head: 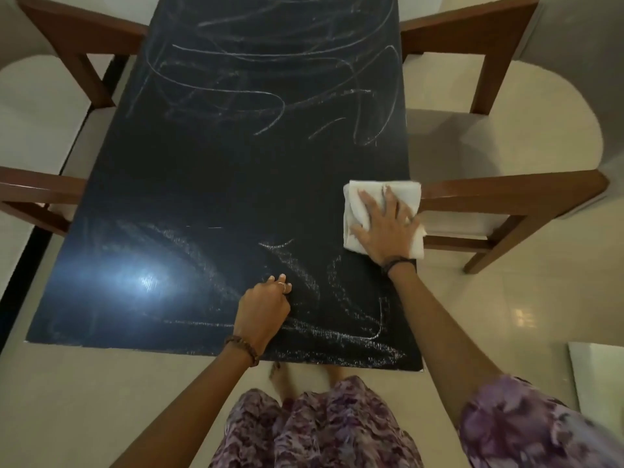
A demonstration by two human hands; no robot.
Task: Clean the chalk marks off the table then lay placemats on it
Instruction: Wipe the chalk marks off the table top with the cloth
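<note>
Landmark = black table; all positions rel. to it.

L of table: two wooden chairs w/ cream seats, tucked just beside its long edge.

On table, near end, L of centre: glare patch from a lamp, faint smears around it. Looks partly wiped, not clean.

Left hand: rests on table near the near edge, fingers loosely curled, holding nothing; fingertips touch the surface. Judged as a brace.

Chalk marks: dense loops over the far half; a second smeared patch at the near R corner, between the two hands. Middle band looks mostly dark.

Right hand: fingers spread flat, pressing a folded white cloth onto table at its R edge; cloth overhangs the edge a little. Press, not a pinch.

R of table: two more chairs, well apart from the cloth.

Step in hand (judgement): wiping. To do well: keep palm flat, overlap strokes, work near R patch first, then far half; refold cloth to a fresh face when it loads, else chalk just smears. Placemats: none identifiable in view; pale sheet at lower R, cannot tell what.
</note>
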